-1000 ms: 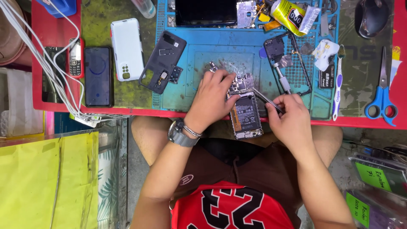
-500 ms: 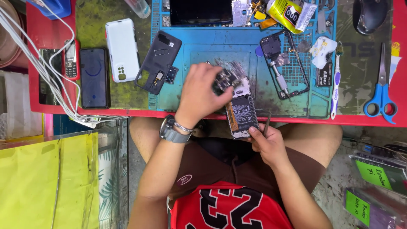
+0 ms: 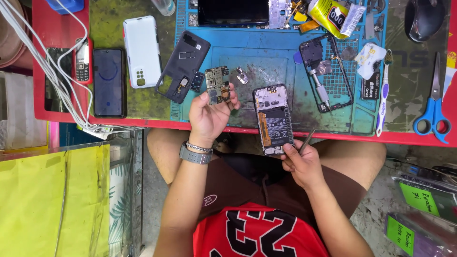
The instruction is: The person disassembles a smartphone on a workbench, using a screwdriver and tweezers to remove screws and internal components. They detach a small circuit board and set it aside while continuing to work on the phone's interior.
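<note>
My left hand (image 3: 208, 114) holds a small green circuit board (image 3: 218, 84) lifted off the blue work mat (image 3: 266, 62). My right hand (image 3: 301, 159) grips the bottom edge of an opened phone (image 3: 273, 119) with its battery exposed, and also holds thin metal tweezers (image 3: 307, 141) that point up to the right. The opened phone lies over the table's front edge. A small metal shield piece (image 3: 241, 75) rests on the mat between the board and the phone.
A dark back cover (image 3: 183, 66), a white phone (image 3: 142, 51), a black phone (image 3: 108, 82) and a small keypad phone (image 3: 82, 60) lie at left beside white cables (image 3: 57, 81). A phone frame (image 3: 323, 71), toothbrush (image 3: 382, 102), blue scissors (image 3: 433, 104) and yellow glue tube (image 3: 333, 16) lie at right.
My left hand has lifted the circuit board out of the opened phone and moved it left. My right hand slid down to the phone's bottom edge, tweezers still in it.
</note>
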